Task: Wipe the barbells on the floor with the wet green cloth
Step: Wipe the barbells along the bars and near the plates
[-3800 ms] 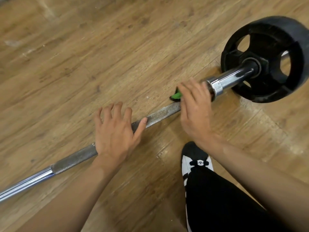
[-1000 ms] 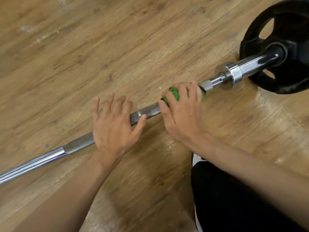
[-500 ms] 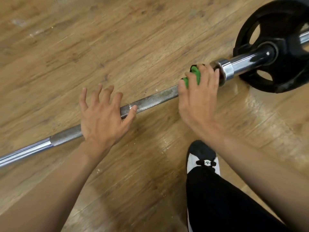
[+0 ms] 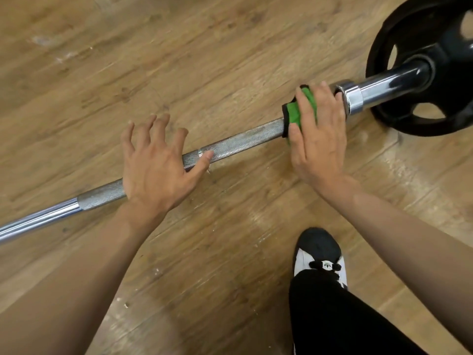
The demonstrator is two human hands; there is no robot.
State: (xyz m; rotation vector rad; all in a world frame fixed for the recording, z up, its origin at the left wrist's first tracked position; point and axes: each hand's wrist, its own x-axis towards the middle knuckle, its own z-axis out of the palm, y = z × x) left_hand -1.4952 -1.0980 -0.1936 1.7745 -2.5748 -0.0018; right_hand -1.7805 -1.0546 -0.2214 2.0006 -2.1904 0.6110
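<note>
Wood floor, steel collar between green cloth and plate, shoe nearby.

**A:** Where does the single view sit?

**B:** On the person's head, facing forward and steeply down at the wooden floor.

**A:** How near is it?

**B:** Close, at arm's reach. Both forearms enter from the bottom edge. The left hand sits mid-frame and the right hand right of centre, on the green cloth.

**A:** What marks the edges?

**B:** The barbell runs diagonally from the left edge up to the weight plate, which is cropped at the top right corner. A shoe and a black trouser leg fill the bottom right.
</note>
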